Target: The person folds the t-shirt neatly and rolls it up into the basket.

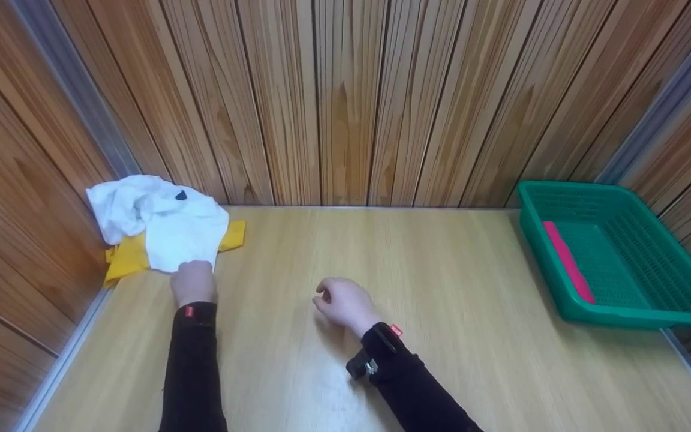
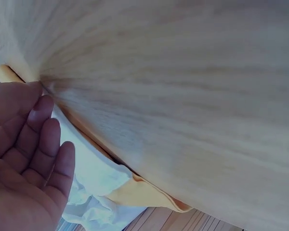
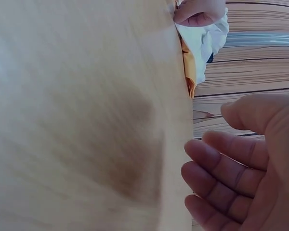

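Two hands (image 1: pixel 194 283) (image 1: pixel 348 304), one white cloth (image 1: pixel 183 231), at least one yellow cloth (image 1: pixel 129 257), one green basket (image 1: pixel 621 315), one pink strip (image 1: pixel 568 262) and one desk (image 1: pixel 429 264) are visible.

A pale, wood-grained bench (image 1: pixel 441 258) is catching a soft sheen toward its front and is bearing a yellow cloth (image 1: pixel 128 257), which is lying at the far left, and a green basket (image 1: pixel 639 316), which is standing at the right.

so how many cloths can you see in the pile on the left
2 that show: a white cloth on top and a yellow cloth under it, showing at both sides. More may be hidden beneath.
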`<state>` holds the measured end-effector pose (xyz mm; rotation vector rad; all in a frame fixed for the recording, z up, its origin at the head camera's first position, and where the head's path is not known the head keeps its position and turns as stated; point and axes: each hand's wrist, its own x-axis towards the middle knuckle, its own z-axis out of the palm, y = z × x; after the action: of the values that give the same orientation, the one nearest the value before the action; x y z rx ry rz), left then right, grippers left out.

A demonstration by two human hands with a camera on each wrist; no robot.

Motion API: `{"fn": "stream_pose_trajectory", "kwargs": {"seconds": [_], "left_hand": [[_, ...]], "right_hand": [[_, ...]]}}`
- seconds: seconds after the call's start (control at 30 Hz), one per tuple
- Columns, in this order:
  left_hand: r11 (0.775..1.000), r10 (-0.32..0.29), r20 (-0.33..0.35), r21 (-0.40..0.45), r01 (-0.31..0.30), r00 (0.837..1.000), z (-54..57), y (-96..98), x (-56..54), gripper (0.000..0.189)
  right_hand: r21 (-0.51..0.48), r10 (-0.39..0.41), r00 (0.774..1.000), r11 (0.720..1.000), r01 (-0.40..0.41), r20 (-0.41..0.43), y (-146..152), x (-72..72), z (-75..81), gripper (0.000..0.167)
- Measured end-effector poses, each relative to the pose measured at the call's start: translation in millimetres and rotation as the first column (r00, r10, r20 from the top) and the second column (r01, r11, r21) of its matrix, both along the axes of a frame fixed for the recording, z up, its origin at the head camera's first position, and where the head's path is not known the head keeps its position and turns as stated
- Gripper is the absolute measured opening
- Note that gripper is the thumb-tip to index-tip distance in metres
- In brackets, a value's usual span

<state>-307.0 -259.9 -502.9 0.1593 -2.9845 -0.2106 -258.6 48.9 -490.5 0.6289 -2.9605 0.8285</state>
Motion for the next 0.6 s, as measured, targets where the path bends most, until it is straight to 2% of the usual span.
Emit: {"fn": "stream_pose_trajectory", "kwargs": {"seconds": [0.37, 0.6], "left_hand": [[0.997, -0.009, -0.002, 0.08, 0.009, 1.0, 3.1, 3.1, -2.6, 0.013], [0.998, -0.038, -0.006, 0.053, 0.038, 0.999, 2.8, -1.1, -1.3, 0.012]], "right_hand": [[0.05, 0.035, 0.999, 0.998, -0.034, -0.01, -26, -6.5, 5.7, 0.025], [0.04, 0.044, 0.999, 0.998, -0.044, -0.001, -32, -7.5, 2.5, 0.025]]}}
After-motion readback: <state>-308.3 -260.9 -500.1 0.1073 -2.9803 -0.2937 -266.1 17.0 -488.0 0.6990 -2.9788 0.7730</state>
